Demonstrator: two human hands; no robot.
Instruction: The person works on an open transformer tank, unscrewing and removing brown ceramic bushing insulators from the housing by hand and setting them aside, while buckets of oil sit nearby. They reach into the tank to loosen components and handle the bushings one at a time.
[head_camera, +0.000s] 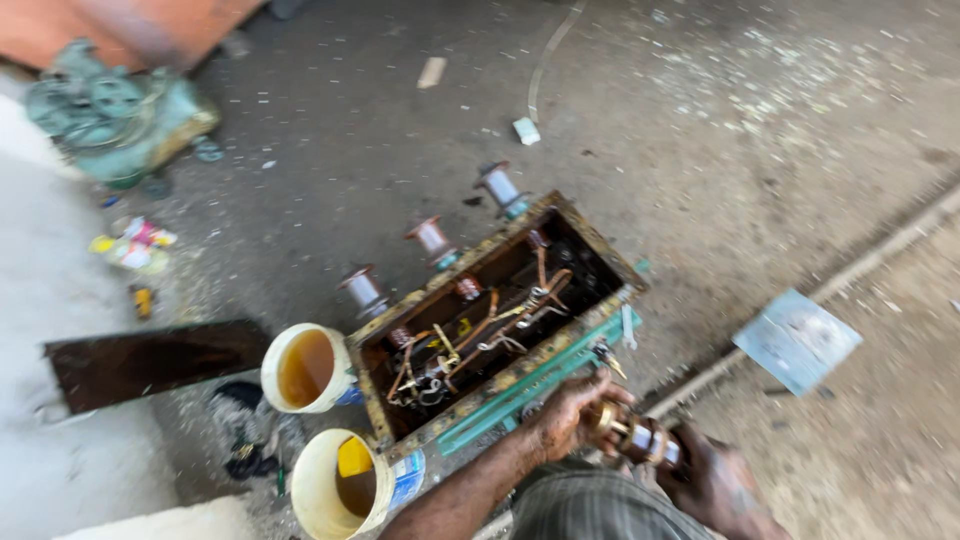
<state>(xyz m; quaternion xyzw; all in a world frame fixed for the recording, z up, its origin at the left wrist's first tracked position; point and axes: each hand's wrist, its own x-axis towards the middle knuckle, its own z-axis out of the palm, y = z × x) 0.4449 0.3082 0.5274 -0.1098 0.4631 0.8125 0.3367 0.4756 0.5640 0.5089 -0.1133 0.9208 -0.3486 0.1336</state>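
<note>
My left hand (568, 412) and my right hand (712, 482) both grip a brass and copper bushing-like part (632, 436), one hand at each end. They are just in front of an open, rusty rectangular metal box (592, 232) with green framing. Inside the box lie copper strips and wires (478, 335). Three spool-shaped insulators (432, 240) stick out of the box's far side. The view is blurred.
Two cream buckets with brown liquid stand left of the box, one (305, 368) farther and one (345, 485) nearer. A dark plank (150, 360) lies to the left. A teal machine part (115, 115) is at top left, and a grey square plate (797, 340) at right.
</note>
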